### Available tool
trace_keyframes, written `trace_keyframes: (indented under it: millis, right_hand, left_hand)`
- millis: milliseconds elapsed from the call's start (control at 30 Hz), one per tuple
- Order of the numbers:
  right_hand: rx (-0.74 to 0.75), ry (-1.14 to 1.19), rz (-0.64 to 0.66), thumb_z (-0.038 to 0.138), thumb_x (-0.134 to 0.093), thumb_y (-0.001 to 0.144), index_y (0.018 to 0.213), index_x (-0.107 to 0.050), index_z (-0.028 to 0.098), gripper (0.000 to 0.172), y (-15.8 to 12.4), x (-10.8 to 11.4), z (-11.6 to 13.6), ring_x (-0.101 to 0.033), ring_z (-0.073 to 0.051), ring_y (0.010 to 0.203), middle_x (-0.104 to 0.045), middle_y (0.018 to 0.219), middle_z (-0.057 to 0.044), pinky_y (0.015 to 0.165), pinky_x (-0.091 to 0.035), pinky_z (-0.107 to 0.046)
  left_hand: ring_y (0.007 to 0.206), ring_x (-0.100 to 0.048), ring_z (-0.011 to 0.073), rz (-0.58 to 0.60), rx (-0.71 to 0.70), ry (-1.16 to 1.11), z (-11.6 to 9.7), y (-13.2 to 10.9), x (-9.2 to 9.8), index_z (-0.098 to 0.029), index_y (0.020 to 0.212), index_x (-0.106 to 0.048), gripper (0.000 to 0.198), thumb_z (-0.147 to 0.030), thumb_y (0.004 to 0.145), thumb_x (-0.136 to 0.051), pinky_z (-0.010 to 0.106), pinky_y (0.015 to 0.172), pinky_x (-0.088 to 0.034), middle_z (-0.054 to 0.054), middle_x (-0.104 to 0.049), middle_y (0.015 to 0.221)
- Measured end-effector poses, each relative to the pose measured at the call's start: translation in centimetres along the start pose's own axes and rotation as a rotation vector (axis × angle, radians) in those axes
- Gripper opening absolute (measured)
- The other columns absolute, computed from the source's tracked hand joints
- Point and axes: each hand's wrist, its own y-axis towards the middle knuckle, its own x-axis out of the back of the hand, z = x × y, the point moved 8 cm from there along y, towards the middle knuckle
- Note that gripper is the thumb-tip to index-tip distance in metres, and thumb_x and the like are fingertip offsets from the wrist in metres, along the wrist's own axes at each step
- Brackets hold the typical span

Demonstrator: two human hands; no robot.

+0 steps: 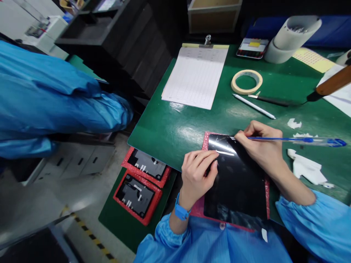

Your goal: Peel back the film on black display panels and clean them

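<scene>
A glossy black panel [238,182] lies on a pink foam pad [205,140] at the near edge of the green table [170,124]. My left hand [196,175] rests curled on the panel's left edge, fingers pressed against it. My right hand [260,146] is closed at the panel's top right corner, pinching a small white tab there. A blue pen [298,140] is tucked between its fingers and points to the right.
A clipboard with a printed sheet [196,75], a tape roll [246,82], a white pen [253,106], a dark tool [274,100] and white paper scraps [307,168] lie on the table. Two more panels in red pads [141,182] sit on a lower shelf at left. A person's blue sleeve [55,98] reaches in from the left.
</scene>
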Motion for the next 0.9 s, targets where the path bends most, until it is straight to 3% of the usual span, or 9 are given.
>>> trace_keyframes:
  millis: [900]
  right_hand:
    - [0.01,0.001,-0.005,0.03,-0.074,0.079,0.062,-0.046,0.028,0.033,-0.11,0.18,-0.21,-0.044,-0.016,0.058,-0.051,0.059,0.002,0.057,-0.035,-0.033]
  left_hand:
    - [0.103,-0.088,0.024,0.012,0.018,0.024,0.17,-0.14,-0.13,-0.025,0.121,-0.084,0.021,-0.014,0.114,-0.068,0.042,0.092,-0.065,0.005,-0.095,0.116]
